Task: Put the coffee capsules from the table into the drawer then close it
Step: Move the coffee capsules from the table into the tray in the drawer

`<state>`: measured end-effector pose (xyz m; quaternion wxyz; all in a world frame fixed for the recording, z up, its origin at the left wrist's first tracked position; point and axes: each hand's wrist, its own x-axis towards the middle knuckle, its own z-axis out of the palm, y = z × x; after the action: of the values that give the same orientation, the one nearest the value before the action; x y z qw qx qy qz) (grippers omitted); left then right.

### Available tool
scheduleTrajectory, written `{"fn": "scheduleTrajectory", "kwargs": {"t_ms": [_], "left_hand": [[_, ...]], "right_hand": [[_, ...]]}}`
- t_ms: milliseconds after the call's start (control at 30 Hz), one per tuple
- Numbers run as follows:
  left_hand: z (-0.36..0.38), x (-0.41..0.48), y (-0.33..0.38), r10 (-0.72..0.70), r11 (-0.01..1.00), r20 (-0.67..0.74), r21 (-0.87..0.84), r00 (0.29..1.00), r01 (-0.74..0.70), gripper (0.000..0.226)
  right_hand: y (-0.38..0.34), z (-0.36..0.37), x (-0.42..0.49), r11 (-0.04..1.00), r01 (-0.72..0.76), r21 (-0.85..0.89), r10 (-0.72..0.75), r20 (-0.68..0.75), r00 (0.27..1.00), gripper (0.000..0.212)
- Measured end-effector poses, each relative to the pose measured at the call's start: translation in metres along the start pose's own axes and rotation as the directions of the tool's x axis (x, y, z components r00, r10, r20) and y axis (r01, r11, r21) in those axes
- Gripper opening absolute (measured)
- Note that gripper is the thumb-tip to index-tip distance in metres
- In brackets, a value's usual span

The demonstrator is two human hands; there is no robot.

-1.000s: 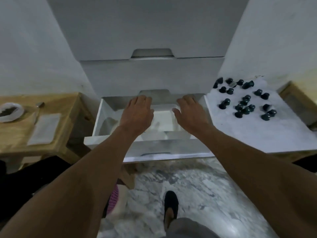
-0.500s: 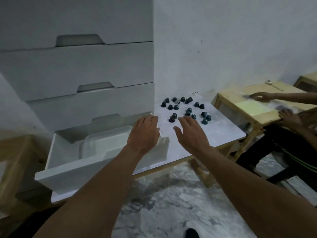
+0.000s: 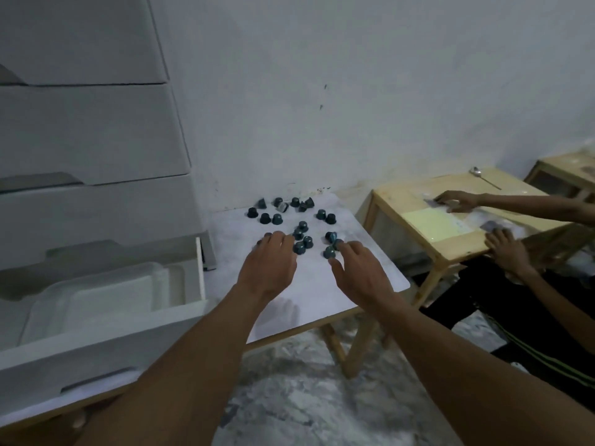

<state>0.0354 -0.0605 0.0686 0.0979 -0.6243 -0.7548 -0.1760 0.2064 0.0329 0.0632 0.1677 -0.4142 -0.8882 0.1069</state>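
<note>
Several dark teal coffee capsules (image 3: 276, 218) lie scattered on the far half of a white table (image 3: 309, 294). My left hand (image 3: 269, 265) reaches over the table, palm down, fingertips touching the nearest capsules at the left of the group. My right hand (image 3: 357, 272) hovers beside it, fingers spread, its fingertips at two capsules (image 3: 331, 249) on the right. Neither hand holds anything. The white drawer (image 3: 193, 284) stands pulled open at the left, with a white plastic tray (image 3: 96, 297) inside.
Closed drawers of the white cabinet (image 3: 90, 133) rise above the open one. Another person's hands (image 3: 457, 201) work at a wooden table (image 3: 450, 249) to the right, where a spoon (image 3: 483, 177) lies. Marble floor shows below.
My view has swung right from the drawer to the table. Both hands moved from over the open drawer out to the capsules and now touch the nearest ones.
</note>
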Motion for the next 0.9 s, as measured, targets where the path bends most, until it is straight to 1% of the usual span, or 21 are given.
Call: {"fn": "scheduleTrajectory", "kwargs": {"t_ms": [133, 233, 367, 467, 533, 667, 733, 800, 900], "left_hand": [[0.027, 0.021, 0.025, -0.032, 0.999, 0.068, -0.028, 0.997, 0.034, 0.025], [0.047, 0.037, 0.032, -0.052, 0.999, 0.147, 0.000, 0.988, 0.053, 0.029], [0.077, 0.066, 0.038, -0.056, 0.998, 0.256, -0.026, 0.965, 0.065, 0.031], [0.107, 0.093, 0.035, -0.032, 0.999, 0.310, -0.021, 0.950, 0.040, 0.029], [0.129, 0.113, 0.032, -0.020, 0.998, 0.334, -0.047, 0.942, 0.038, 0.026], [0.168, 0.148, 0.027, -0.035, 0.988, 0.392, -0.126, 0.919, 0.091, 0.026], [0.182, 0.160, 0.024, -0.022, 0.987, 0.423, -0.135, 0.906, 0.087, 0.026], [0.194, 0.170, 0.018, 0.001, 0.988, 0.448, -0.137, 0.894, 0.067, 0.026], [0.209, 0.181, 0.006, -0.024, 0.985, 0.497, -0.138, 0.867, 0.106, 0.024]], "right_hand": [[0.038, -0.002, 0.025, 1.000, -0.005, 0.014, 0.005, 0.055, 0.998, 0.037], [0.062, 0.005, 0.043, 0.999, -0.025, 0.034, 0.021, 0.104, 0.994, 0.039], [0.088, 0.021, 0.069, 0.997, -0.054, 0.052, 0.045, 0.163, 0.986, 0.038], [0.103, 0.038, 0.098, 0.994, -0.082, 0.070, 0.066, 0.211, 0.975, 0.035], [0.114, 0.053, 0.121, 0.993, -0.095, 0.068, 0.077, 0.234, 0.969, 0.033], [0.130, 0.080, 0.163, 0.997, -0.069, 0.022, 0.058, 0.325, 0.944, 0.029], [0.133, 0.092, 0.181, 0.997, -0.071, 0.024, 0.057, 0.381, 0.923, 0.027], [0.135, 0.106, 0.197, 0.997, -0.077, 0.026, 0.060, 0.406, 0.912, 0.025], [0.142, 0.125, 0.209, 0.993, -0.107, 0.038, 0.080, 0.436, 0.896, 0.024]]}}
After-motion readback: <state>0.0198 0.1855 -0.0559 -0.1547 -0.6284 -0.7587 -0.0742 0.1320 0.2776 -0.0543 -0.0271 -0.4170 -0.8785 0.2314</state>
